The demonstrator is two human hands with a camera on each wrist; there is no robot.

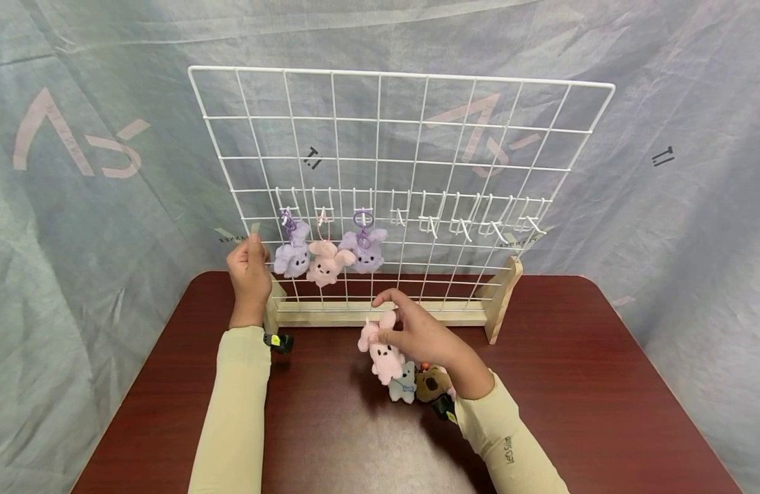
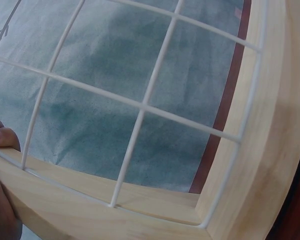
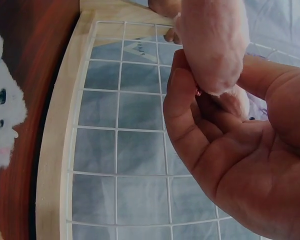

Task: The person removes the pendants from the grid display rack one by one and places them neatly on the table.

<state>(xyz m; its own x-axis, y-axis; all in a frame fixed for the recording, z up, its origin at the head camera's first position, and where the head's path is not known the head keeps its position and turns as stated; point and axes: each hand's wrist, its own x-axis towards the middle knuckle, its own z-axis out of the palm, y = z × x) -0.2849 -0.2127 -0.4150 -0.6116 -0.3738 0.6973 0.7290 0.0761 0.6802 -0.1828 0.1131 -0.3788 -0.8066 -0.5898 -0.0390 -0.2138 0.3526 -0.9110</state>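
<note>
My right hand pinches a pink bunny plush keychain by its upper part, in front of the rack's base. In the right wrist view, a long pink plush part sits between thumb and fingers; its chain is mostly hidden. My left hand grips the left wooden upright of the white wire grid rack. Only bits of those fingers show in the left wrist view, around the wood. On the grid's hooks hang a purple bunny plush, a pink one and another purple one.
Several bare white hooks continue rightward along the grid. A grey bear plush and a brown plush lie on the dark red table, below my right hand. The rack's right wooden foot stands behind. Grey cloth hangs around.
</note>
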